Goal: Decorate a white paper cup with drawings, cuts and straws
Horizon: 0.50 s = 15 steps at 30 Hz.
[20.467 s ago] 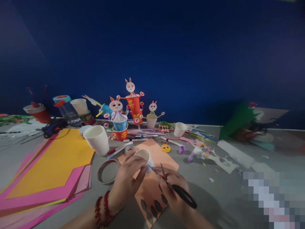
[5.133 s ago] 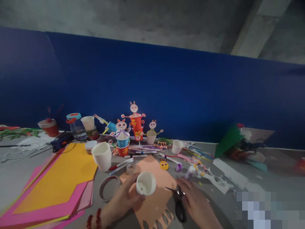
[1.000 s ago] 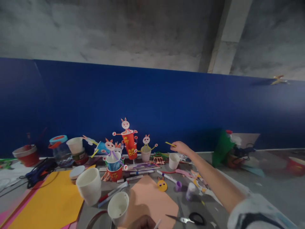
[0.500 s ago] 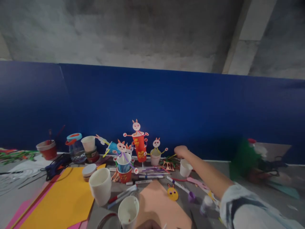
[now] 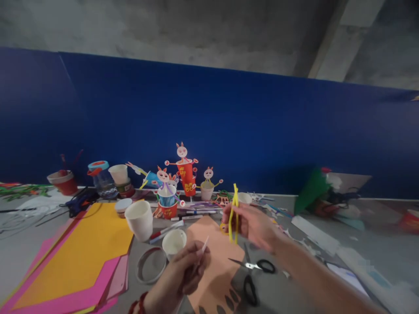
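My left hand [image 5: 188,272], with a red bracelet at its wrist, pinches a thin pale piece [image 5: 205,245], perhaps paper, seen nearly edge-on. My right hand [image 5: 250,222] holds a yellow pipe cleaner [image 5: 233,216] upright; it shows two strands, and I cannot tell whether it is one bent double or two. Beneath both hands lies a peach paper sheet [image 5: 216,261] with leaf-shaped cutouts at its near edge. Black-handled scissors [image 5: 250,265] lie open to its right. A yellow animal-face cutout [image 5: 223,228] is partly covered by my right hand.
Paper cups with rabbit faces [image 5: 186,172] stand at the back before a blue partition [image 5: 209,122]. Left are white cups [image 5: 140,220], a tape roll [image 5: 151,264], markers [image 5: 166,230] and yellow paper [image 5: 81,253]. White strips [image 5: 316,235] lie right.
My right hand has come back from the rear of the table with the yellow pipe cleaner. My left hand has risen into view with the pale piece. The view has tilted down.
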{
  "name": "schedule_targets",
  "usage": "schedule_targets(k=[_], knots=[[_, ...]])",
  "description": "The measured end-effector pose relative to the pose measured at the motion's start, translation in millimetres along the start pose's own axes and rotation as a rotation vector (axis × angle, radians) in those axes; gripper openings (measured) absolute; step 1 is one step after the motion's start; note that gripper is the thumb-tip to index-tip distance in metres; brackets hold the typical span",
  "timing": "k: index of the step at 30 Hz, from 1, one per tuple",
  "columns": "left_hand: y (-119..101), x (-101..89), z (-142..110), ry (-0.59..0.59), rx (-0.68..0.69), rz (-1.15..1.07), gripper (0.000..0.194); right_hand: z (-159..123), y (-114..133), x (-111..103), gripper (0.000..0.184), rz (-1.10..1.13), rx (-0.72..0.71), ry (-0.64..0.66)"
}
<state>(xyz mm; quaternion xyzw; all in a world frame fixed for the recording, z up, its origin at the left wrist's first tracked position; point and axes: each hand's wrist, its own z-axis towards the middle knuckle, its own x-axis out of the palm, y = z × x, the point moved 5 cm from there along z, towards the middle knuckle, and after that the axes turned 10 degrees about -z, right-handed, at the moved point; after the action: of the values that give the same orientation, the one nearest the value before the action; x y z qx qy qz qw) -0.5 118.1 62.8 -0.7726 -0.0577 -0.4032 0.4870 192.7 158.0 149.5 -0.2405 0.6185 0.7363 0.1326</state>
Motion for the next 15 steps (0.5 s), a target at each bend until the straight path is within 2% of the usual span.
schedule_targets(k=[1, 2, 4, 7, 10, 13, 15], knots=[[-2, 3.1, -3, -0.007, -0.008, 0.002, 0.024, -10, 0, 17, 0.041, 0.367, 0.009, 0.024], [-3, 5.2, -5, -0.021, -0.009, 0.010, 0.024, -16, -1, 31, 0.038, 0.603, 0.036, 0.033], [-4, 8.0, -9, -0.049, -0.002, 0.030, 0.025, -24, -4, 49, 0.035, 0.843, 0.094, -0.006], [-7, 9.1, -12, -0.090, 0.063, 0.051, 0.030, -28, -9, 62, 0.032, 0.832, 0.144, -0.119], [-9, 10.4, -11, -0.070, 0.120, 0.111, 0.028, -34, -7, 73, 0.031, 0.828, 0.149, -0.102], [-7, 12.8, -10, -0.013, 0.111, 0.144, 0.022, -43, -4, 82, 0.034, 0.921, 0.168, -0.078], [-5, 13.5, -11, -0.017, 0.134, 0.130, 0.022, -48, -6, 85, 0.034, 0.965, 0.198, -0.137]])
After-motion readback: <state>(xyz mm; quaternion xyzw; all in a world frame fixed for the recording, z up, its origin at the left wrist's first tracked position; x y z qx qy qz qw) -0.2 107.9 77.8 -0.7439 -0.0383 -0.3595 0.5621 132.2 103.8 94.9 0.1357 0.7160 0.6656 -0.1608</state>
